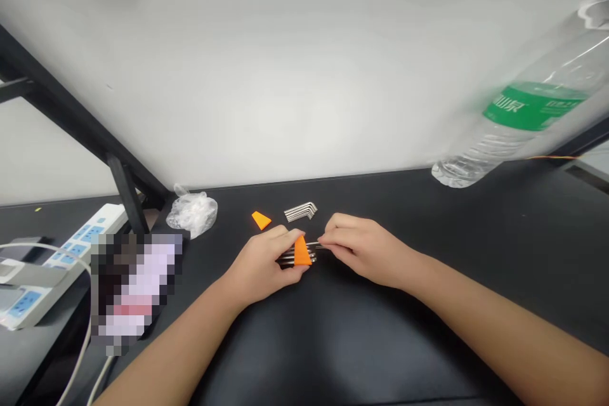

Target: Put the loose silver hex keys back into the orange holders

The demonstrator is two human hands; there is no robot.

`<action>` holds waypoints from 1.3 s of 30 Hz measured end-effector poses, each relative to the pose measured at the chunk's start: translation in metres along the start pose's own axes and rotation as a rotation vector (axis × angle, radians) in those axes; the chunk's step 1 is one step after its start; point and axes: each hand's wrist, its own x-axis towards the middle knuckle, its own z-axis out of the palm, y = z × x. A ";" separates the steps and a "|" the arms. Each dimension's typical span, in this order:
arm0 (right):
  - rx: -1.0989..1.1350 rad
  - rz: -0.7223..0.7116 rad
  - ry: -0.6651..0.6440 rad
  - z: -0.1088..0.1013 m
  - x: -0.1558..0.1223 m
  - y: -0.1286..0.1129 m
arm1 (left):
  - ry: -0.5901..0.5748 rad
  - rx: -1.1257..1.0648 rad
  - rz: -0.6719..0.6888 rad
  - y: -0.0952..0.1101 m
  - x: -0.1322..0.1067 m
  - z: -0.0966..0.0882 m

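Note:
An orange hex key holder (301, 252) with several silver hex keys through it is gripped by my left hand (266, 263), fingers above and thumb below. My right hand (359, 244) pinches a thin silver hex key (314, 244) at the holder's right side; the key's far end is hidden by the fingers. Just beyond the hands, a row of bent silver hex keys (301, 210) lies on the black table (380, 336). To their left rests a second orange holder (261, 220), with no keys in it.
A crumpled clear plastic bag (193, 212) lies at the back left. On the left are a pixelated device (137, 285), a white power strip (71, 254) and a white cable (88, 323). A large clear bottle (518, 108) with a green label stands at the back right, by the wall.

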 end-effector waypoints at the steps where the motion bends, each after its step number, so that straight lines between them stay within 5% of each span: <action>1: -0.003 0.003 -0.003 0.000 0.000 0.000 | -0.004 0.002 0.001 0.000 0.000 0.000; 25: 0.008 0.021 -0.039 -0.006 0.002 -0.016 | 0.004 -0.052 0.061 0.000 0.002 0.000; 34: 0.468 0.197 -0.092 0.008 0.007 -0.021 | -0.042 0.023 0.125 0.010 0.006 0.000; 39: 0.129 0.245 -0.053 -0.006 0.004 0.000 | -0.052 -0.006 0.046 0.002 0.002 -0.001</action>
